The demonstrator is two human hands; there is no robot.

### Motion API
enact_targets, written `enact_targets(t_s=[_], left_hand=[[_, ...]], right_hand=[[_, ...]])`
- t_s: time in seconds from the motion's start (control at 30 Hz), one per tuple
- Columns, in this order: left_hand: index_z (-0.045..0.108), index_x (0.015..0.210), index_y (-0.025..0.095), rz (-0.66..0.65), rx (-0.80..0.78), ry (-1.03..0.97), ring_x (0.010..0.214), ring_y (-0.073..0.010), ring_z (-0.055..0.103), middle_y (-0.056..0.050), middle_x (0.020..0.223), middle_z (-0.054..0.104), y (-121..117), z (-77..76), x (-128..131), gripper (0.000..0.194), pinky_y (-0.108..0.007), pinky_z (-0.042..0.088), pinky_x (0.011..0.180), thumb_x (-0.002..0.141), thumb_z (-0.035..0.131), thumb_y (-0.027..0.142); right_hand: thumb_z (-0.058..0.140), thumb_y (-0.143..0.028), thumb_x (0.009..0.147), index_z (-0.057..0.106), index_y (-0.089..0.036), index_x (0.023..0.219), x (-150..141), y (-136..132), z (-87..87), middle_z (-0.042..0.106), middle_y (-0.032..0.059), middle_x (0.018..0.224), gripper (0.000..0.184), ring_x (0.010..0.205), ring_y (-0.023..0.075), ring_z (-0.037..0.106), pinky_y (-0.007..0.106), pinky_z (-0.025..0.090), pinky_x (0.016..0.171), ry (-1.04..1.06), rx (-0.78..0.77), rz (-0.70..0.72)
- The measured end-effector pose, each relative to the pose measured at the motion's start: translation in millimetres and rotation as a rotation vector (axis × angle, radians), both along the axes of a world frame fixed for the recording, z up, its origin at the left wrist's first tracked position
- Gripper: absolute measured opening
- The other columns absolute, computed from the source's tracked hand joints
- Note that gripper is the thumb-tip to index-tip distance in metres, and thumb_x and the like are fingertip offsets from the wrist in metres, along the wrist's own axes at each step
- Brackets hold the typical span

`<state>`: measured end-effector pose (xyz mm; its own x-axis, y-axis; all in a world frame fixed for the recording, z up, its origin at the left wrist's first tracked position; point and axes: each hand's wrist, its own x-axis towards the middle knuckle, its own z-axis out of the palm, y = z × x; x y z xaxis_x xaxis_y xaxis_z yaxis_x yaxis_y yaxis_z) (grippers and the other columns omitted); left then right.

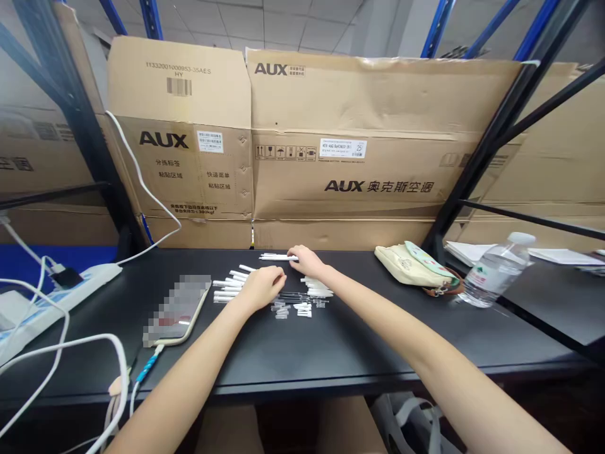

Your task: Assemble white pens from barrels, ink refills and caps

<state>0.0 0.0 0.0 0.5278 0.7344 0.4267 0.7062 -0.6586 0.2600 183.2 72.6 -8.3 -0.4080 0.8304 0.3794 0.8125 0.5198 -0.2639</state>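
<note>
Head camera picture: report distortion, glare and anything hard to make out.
Head view: wide-angle stretch, the bottle leaning outward; head view: pale sheen on the dark desk; head view: phone partly pixelated, small clear pieces too fine to make out.

Wht tubes (227, 294) ptly behind L grip (261, 287)

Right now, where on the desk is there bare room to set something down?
Free: the desk between the forearms, and between right forearm and pouch. Crowded: around left hand and right hand, white sticks; far left, cables.
</note>
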Motion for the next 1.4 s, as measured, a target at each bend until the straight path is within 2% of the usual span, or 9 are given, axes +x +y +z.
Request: enact_targets(t_s=[0.2,0.37,0.57,0.63,0.73,0.87,1.1,1.27,1.4], left_hand=[[0.059,0.075,0.017,0.046,0.073,-0.028,0.072,-0.0175,0.056,-0.005,0.077,0.061,6,-5.3,-4,0.021,-0.028,0.044,0.066,0.088,0.043,0.022],[0.060,0.100,0.014,0.089,0.167,-0.081,0.100,-0.0244,0.054,-0.011,0.101,0.061,13,-10.1,-6,0.021,-0.036,0.046,0.086,0.088,0.043,0.019],[0.051,0.121,0.012,0.029,0.226,-0.077,0.120,-0.0278,0.046,-0.015,0.126,0.052,13,-6.9,-1,0.040,-0.042,0.037,0.102,0.081,0.055,0.015],[0.054,0.117,0.013,-0.037,0.206,-0.087,0.112,-0.0263,0.053,-0.013,0.117,0.059,8,-4.7,4,0.032,-0.040,0.041,0.098,0.085,0.051,0.016],[0.058,0.108,0.016,-0.172,0.050,-0.183,0.093,-0.0198,0.061,-0.008,0.104,0.065,-3,-3.6,14,0.025,-0.032,0.046,0.085,0.092,0.038,0.020],[0.062,0.091,0.016,-0.223,-0.225,-0.307,0.063,-0.0127,0.055,-0.001,0.071,0.063,-14,-1.0,23,0.030,-0.024,0.042,0.064,0.094,0.037,0.034],[0.063,0.090,0.011,-0.385,-1.098,-0.449,0.032,-0.0039,0.029,0.005,0.046,0.049,-13,14.9,16,0.047,-0.020,0.031,0.043,0.089,0.041,0.053],[0.066,0.091,0.010,-0.322,-1.341,-0.445,0.041,-0.0102,0.053,-0.003,0.055,0.062,-10,14.3,11,0.052,-0.020,0.040,0.043,0.084,0.049,0.058],[0.067,0.089,0.010,-0.255,-1.376,-0.467,0.056,-0.0158,0.064,-0.008,0.064,0.068,-11,11.0,13,0.052,-0.023,0.050,0.052,0.082,0.052,0.059]], right_hand=[[0.052,-0.007,0.082,0.064,-0.009,0.086,-10,12,-1.6,0.062,0.0144,0.093,0.013,0.092,0.0212,0.053,0.031,0.039,0.084,-0.226,0.049,0.040],[0.055,-0.010,0.083,0.062,-0.008,0.086,-4,4,3.0,0.061,0.0165,0.097,0.008,0.095,0.0237,0.051,0.036,0.038,0.086,-0.225,0.086,0.106],[0.043,-0.023,0.092,0.058,-0.012,0.096,2,-42,13.9,0.063,0.0119,0.096,0.019,0.090,0.0187,0.055,0.033,0.044,0.084,0.023,0.139,0.124],[0.044,-0.031,0.092,0.058,-0.015,0.095,3,-62,13.8,0.065,0.0083,0.094,0.021,0.086,0.0167,0.059,0.032,0.047,0.080,0.362,0.103,0.173],[0.063,-0.043,0.078,0.058,-0.017,0.078,2,-81,10.1,0.063,0.0006,0.067,0.026,0.060,0.0132,0.059,0.028,0.049,0.061,0.924,-0.131,0.223],[0.078,-0.045,0.058,0.047,-0.018,0.058,5,-85,4.3,0.053,-0.0055,0.046,0.041,0.040,0.0076,0.047,0.022,0.042,0.043,1.267,-0.391,0.160],[0.078,-0.033,0.062,0.058,-0.014,0.064,26,-82,8.4,0.061,-0.0025,0.055,0.027,0.051,0.0083,0.057,0.023,0.048,0.054,1.121,-0.624,0.294],[0.076,-0.031,0.064,0.068,-0.012,0.083,36,-85,17.7,0.069,0.0028,0.074,0.028,0.066,0.0112,0.064,0.025,0.052,0.065,0.922,-0.723,0.341],[0.067,-0.045,0.073,0.065,-0.011,0.072,37,-85,16.7,0.067,0.0046,0.062,0.034,0.048,0.0092,0.059,0.022,0.049,0.051,0.881,-0.774,0.215]])
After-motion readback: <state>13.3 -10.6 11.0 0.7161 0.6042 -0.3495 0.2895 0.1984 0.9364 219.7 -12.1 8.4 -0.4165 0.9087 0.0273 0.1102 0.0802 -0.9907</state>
